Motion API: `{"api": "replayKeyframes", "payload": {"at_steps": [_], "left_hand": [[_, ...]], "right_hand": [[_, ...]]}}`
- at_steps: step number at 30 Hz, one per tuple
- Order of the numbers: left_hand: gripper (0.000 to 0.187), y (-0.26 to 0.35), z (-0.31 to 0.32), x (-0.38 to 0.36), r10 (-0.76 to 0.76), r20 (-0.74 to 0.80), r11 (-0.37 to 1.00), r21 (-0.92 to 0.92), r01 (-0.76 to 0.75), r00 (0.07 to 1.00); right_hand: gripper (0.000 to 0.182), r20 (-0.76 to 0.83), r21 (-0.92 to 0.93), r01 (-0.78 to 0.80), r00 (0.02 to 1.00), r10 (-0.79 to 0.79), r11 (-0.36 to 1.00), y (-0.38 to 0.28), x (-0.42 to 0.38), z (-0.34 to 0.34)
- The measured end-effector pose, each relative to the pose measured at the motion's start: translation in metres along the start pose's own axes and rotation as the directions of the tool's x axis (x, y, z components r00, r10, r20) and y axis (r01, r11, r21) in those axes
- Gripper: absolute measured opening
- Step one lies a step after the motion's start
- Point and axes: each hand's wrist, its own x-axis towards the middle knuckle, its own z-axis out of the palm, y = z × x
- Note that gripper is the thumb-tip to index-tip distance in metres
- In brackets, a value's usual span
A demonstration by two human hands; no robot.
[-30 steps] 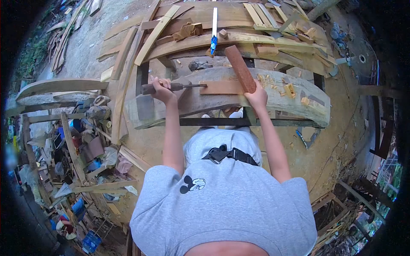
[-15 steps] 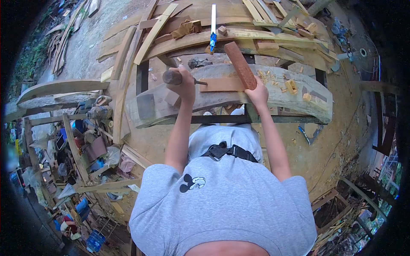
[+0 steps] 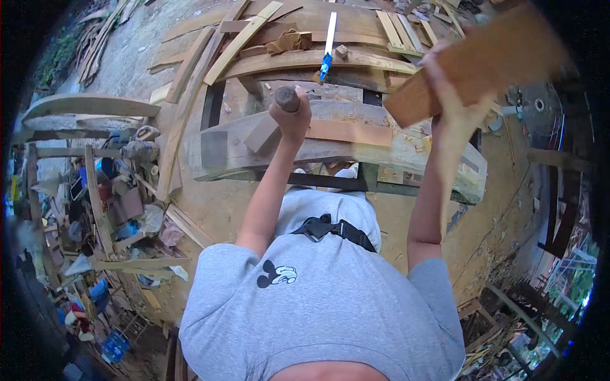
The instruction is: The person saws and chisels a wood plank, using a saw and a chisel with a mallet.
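Note:
My left hand (image 3: 293, 122) is wrapped round the wooden handle of a chisel (image 3: 287, 99), held above the workbench plank. The handle's end faces me, and the blade is hidden behind the hand. Just right of it, a flat reddish-brown board (image 3: 349, 131) lies on a thick, weathered plank (image 3: 219, 152). Raised high on the right, my right hand (image 3: 448, 95) grips a thick brown wooden block (image 3: 492, 54), which is blurred by motion and close to the camera. A smaller wood block (image 3: 262, 132) rests on the plank beside my left wrist.
Wood chips (image 3: 416, 140) lie on the plank's right part. Beyond it are long boards (image 3: 305, 62), a blue-wrapped strip (image 3: 327, 57) and a brown crumpled piece (image 3: 289, 42). A cluttered rack (image 3: 98, 197) stands at the left, and a curved timber (image 3: 89, 108) lies above it.
My right hand has swung the wooden block up and to the right, away from the board. My left hand has turned the chisel so its handle end faces the camera.

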Motion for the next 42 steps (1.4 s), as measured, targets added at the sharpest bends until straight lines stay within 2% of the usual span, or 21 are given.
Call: {"api": "replayKeyframes", "payload": {"at_steps": [4,6,10,12,13,15,16,17,18,21,22,24,25,27,28,30,33,36,37,40,42], "left_hand": [[0.015,0.007,0.000,-0.001,-0.031,0.050,0.999,0.014,0.030,0.998],[0.013,0.001,-0.001,-0.002,0.034,0.105,0.998,0.043,-0.039,0.994],[0.011,-0.002,0.001,0.000,0.060,0.104,0.998,-0.008,-0.060,0.993],[0.011,0.000,-0.001,-0.002,0.051,0.118,0.999,0.012,-0.053,0.992],[0.011,-0.003,-0.001,-0.003,0.047,0.122,0.999,0.012,-0.048,0.991],[0.010,-0.009,0.001,-0.006,-0.035,0.144,0.999,0.034,0.031,0.989],[0.010,-0.009,0.002,-0.006,-0.030,0.153,0.999,0.027,0.027,0.988],[0.010,-0.009,0.003,-0.006,0.007,0.159,1.000,0.005,-0.008,0.987],[0.011,-0.007,0.002,-0.005,0.044,0.165,0.999,-0.013,-0.043,0.985],[0.011,-0.003,0.006,0.001,0.151,0.059,0.988,-0.025,-0.150,0.987],[0.011,-0.001,0.004,-0.002,0.142,0.072,0.990,-0.025,-0.141,0.987],[0.020,0.001,0.000,-0.002,0.080,0.134,0.996,0.019,-0.083,0.988],[0.020,-0.001,-0.002,-0.003,0.066,0.163,0.997,0.027,-0.072,0.984],[0.020,-0.001,0.002,-0.004,0.066,0.146,0.998,0.003,-0.067,0.987],[0.020,0.000,0.003,-0.004,0.069,0.121,0.998,-0.016,-0.068,0.990],[0.019,0.003,0.007,-0.003,0.106,0.125,0.993,-0.059,-0.100,0.986],[0.019,0.005,0.008,0.000,0.109,0.132,0.992,-0.078,-0.100,0.985],[0.019,0.005,0.001,-0.007,0.030,0.169,0.996,-0.084,-0.016,0.985],[0.015,0.001,0.001,-0.007,0.050,0.179,0.998,-0.055,-0.041,0.983],[0.013,-0.009,0.001,-0.007,0.044,0.192,0.999,-0.037,-0.038,0.980],[0.013,-0.011,0.005,-0.003,0.026,0.196,0.999,-0.046,-0.017,0.980]], "right_hand": [[0.058,-0.186,0.085,0.183,0.969,-0.164,0.980,0.030,-0.007,0.015],[0.046,0.573,-0.602,0.653,0.754,-0.320,0.459,0.054,-0.009,0.005],[0.048,0.572,-0.766,0.572,0.815,-0.094,0.293,0.032,0.006,0.002],[0.054,-0.048,-0.366,0.429,0.877,-0.478,0.826,0.019,0.021,0.005],[0.054,-0.048,-0.370,0.425,0.879,-0.474,0.826,0.010,0.017,0.011],[0.052,-0.349,0.200,0.089,0.937,-0.013,0.976,-0.009,0.003,0.029],[0.052,-0.360,0.195,0.094,0.933,-0.018,0.976,0.004,-0.004,0.020],[0.050,0.049,-0.341,0.266,0.963,-0.265,0.902,0.030,-0.015,0.007],[0.048,0.504,-0.660,0.537,0.835,-0.221,0.525,0.031,-0.020,0.005],[0.043,0.656,-0.673,0.708,0.706,-0.267,0.216,0.018,-0.010,-0.005],[0.043,0.654,-0.679,0.701,0.713,-0.254,0.220,0.011,-0.004,-0.005],[0.044,0.024,-0.313,0.415,0.903,-0.430,0.854,0.002,0.012,0.003],[0.044,0.019,-0.322,0.409,0.905,-0.426,0.854,-0.006,0.010,0.011],[0.044,-0.299,0.286,0.084,0.954,0.005,0.955,-0.018,0.003,0.028],[0.044,-0.308,0.280,0.087,0.951,0.004,0.956,0.002,-0.006,0.022],[0.046,0.402,-0.509,0.509,0.854,-0.332,0.694,0.042,-0.025,0.015],[0.041,0.621,-0.648,0.684,0.729,-0.288,0.335,0.024,-0.031,0.002],[0.040,0.161,-0.471,0.503,0.857,-0.490,0.724,0.012,-0.008,0.007],[0.050,0.037,-0.285,0.304,0.951,-0.307,0.909,-0.005,-0.010,0.012],[0.044,-0.145,0.127,0.135,0.983,-0.116,0.983,-0.001,-0.027,0.030],[0.046,-0.048,-0.050,0.171,0.984,-0.173,0.984,0.033,-0.038,0.022]]}}
